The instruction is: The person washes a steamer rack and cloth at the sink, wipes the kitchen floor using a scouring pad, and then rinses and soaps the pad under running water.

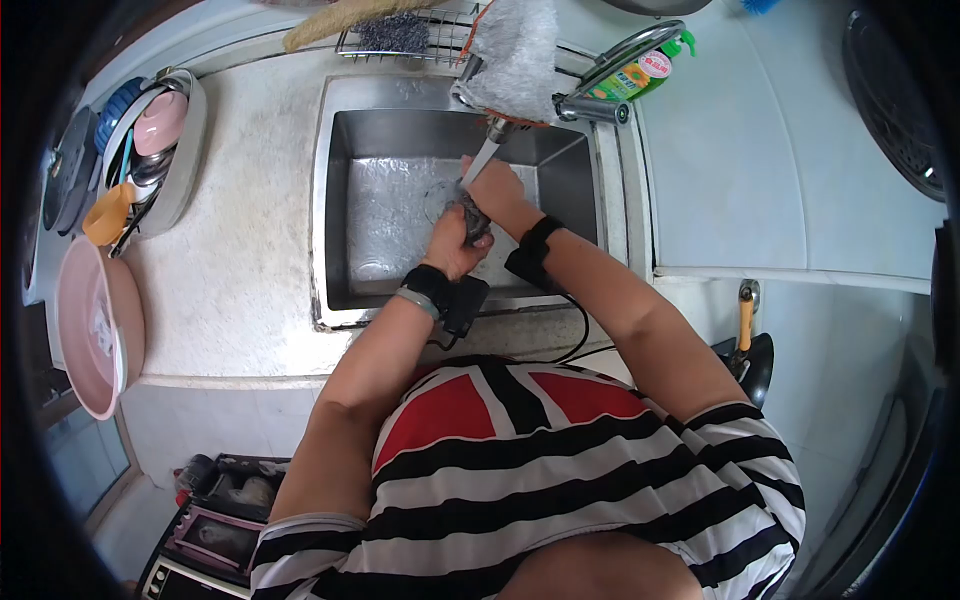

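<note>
From the head view, the person's left hand (455, 246) is gripping a dark grey, crumpled-looking item (473, 216) inside the rectangular stainless-steel sink (390, 225). The right hand (496, 188) is curling just beside it; whether it is gripping anything cannot be told. Water (481, 162) is running down at the hands, so wetting is under way; how much is done or left is not showing. The sink is sitting in a stained, off-white counter (255, 200). A pink plastic basin (133, 310) is standing leftward, and a green pump bottle (640, 77) is standing behind the sink.
</note>
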